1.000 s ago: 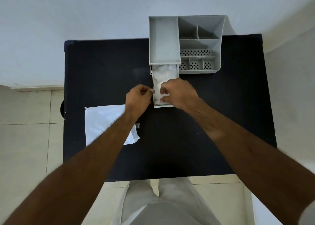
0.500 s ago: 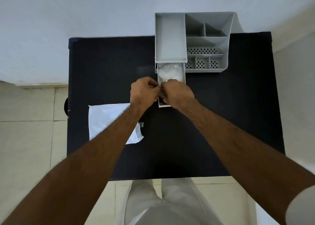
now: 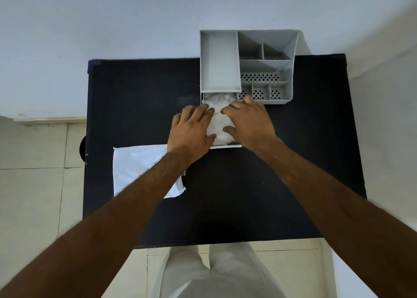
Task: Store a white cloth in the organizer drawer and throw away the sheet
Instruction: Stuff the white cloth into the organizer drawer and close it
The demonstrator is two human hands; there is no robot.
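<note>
A grey organizer (image 3: 266, 56) stands at the back of the black table (image 3: 293, 162). Its drawer (image 3: 226, 146) is pulled out toward me. The white cloth (image 3: 217, 121) lies inside the drawer. My left hand (image 3: 191, 130) rests on the drawer's left side, fingers spread and flat over the cloth. My right hand (image 3: 249, 121) lies on the right side, fingers spread the same way, thumb touching the cloth. Both palms press down and hide much of the drawer. A white sheet (image 3: 137, 169) lies flat on the table at the left, partly under my left forearm.
The organizer's top has several open compartments, some with perforated floors. A pale wall stands behind the table. Tiled floor shows to the left and below the front edge. My light trousers are at the bottom.
My two hands were bunched together with curled fingers at the drawer's front. Now both have opened flat and spread over the cloth in the drawer.
</note>
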